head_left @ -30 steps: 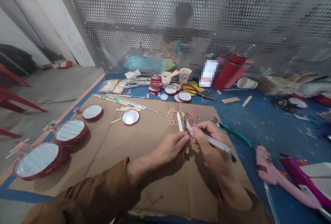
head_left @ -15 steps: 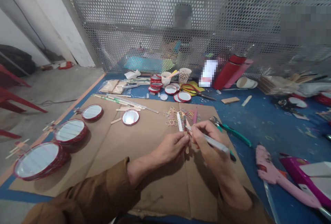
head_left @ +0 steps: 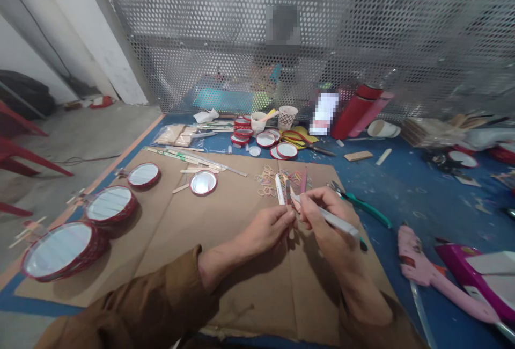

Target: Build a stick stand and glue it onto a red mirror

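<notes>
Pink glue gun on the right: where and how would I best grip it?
Probably by its handle, from above on the near side. The handle slants toward the near right with its top exposed, while the nozzle points away and the purple item sits close along the handle's far side.

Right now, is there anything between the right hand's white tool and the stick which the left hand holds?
Perhaps: a small pale piece shows between the stick in the left hand and the tip of the white tool in the right hand. I cannot tell what it is. Nothing else visible stands between.
</notes>
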`<action>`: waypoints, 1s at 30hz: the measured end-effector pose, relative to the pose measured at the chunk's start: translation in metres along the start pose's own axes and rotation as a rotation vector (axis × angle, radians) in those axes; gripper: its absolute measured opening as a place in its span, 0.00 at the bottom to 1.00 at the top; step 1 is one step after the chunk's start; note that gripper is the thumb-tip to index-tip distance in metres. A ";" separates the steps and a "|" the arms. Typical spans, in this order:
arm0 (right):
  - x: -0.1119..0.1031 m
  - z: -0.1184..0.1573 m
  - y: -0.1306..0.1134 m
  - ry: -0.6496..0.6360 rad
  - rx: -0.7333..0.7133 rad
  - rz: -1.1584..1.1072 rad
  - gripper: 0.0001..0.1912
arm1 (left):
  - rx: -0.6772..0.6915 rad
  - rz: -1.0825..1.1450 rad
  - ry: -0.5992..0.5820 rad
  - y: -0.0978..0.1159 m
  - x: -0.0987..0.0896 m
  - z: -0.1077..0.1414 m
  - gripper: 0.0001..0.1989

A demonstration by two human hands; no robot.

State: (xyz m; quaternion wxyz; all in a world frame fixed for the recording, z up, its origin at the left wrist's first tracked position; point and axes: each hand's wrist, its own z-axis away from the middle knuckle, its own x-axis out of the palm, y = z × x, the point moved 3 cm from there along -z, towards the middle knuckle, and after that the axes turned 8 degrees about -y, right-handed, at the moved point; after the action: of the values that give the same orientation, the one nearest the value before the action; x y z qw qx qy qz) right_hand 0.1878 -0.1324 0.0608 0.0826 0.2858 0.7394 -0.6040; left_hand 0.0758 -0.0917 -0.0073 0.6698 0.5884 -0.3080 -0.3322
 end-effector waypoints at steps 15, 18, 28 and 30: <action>0.001 0.001 0.004 -0.019 0.043 0.018 0.13 | 0.001 0.023 -0.014 0.001 0.001 0.000 0.20; 0.000 0.000 0.002 0.004 0.016 0.004 0.13 | -0.007 0.018 -0.010 0.003 0.000 0.001 0.20; -0.001 -0.001 0.000 0.000 0.006 0.031 0.14 | 0.022 0.047 -0.027 0.003 0.001 0.000 0.20; -0.002 -0.001 0.000 -0.007 0.009 0.033 0.13 | 0.018 0.030 -0.013 0.002 0.000 0.000 0.20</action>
State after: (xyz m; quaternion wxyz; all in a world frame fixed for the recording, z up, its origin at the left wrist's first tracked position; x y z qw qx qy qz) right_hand 0.1894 -0.1320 0.0615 0.0938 0.2961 0.7316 -0.6069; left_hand 0.0763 -0.0919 -0.0050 0.6673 0.5878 -0.3238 -0.3231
